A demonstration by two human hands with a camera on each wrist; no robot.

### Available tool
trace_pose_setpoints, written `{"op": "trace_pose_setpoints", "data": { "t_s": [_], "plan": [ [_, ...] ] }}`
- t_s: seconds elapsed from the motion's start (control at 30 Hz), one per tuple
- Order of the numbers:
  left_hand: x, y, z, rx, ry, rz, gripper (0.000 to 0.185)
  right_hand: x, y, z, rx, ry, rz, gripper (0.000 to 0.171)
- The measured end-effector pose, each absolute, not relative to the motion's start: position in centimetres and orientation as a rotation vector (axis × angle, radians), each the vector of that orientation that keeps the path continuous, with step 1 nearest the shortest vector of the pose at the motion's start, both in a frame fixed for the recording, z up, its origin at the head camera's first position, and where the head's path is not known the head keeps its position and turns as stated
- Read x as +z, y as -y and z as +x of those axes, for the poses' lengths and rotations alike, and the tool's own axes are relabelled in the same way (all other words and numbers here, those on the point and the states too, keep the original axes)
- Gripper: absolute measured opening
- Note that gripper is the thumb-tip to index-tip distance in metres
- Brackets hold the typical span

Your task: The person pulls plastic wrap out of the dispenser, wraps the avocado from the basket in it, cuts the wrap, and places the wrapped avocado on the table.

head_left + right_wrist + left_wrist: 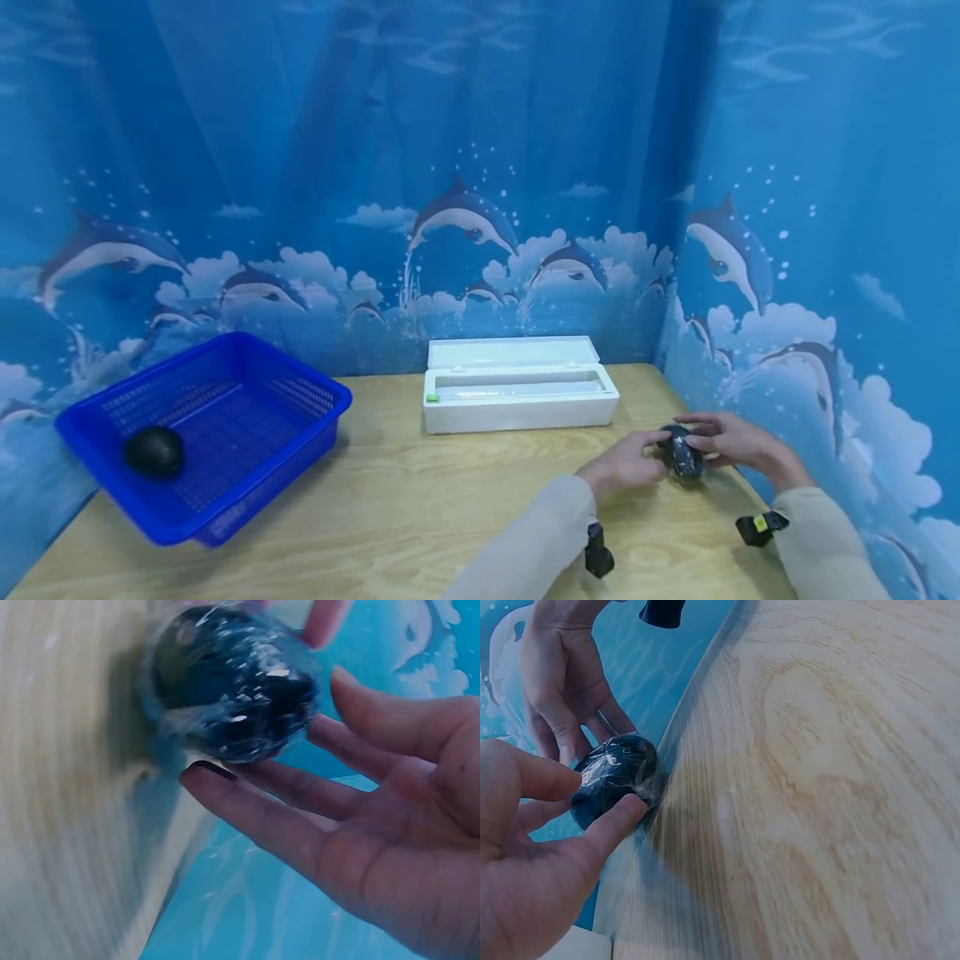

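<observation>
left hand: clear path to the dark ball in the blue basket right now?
Probably yes. The wooden table between is bare and the blue basket is open-topped, but the left hand grips the wrapped ball, and the dark ball lies far left.

wooden table [390,508] — blue basket [300,379], white box [517,408]
</observation>
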State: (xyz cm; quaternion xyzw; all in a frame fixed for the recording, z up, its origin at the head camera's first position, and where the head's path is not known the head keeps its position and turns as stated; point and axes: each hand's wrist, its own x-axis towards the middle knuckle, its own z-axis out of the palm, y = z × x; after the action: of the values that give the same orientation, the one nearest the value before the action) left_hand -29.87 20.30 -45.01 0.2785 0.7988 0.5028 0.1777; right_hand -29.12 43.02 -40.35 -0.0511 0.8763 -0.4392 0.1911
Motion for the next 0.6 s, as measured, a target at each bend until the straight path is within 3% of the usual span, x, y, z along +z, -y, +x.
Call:
{"op": "trace_pose_setpoints", "data": {
  "t_s": [0.6],
  "plan": [
    [-44.2, -17.8, -30.8, 1.400, -2.327, 0.758, 0.065, -38.8, -42.1, -29.6, -0.963, -2.626, -0.122, 0.064]
  ]
}}
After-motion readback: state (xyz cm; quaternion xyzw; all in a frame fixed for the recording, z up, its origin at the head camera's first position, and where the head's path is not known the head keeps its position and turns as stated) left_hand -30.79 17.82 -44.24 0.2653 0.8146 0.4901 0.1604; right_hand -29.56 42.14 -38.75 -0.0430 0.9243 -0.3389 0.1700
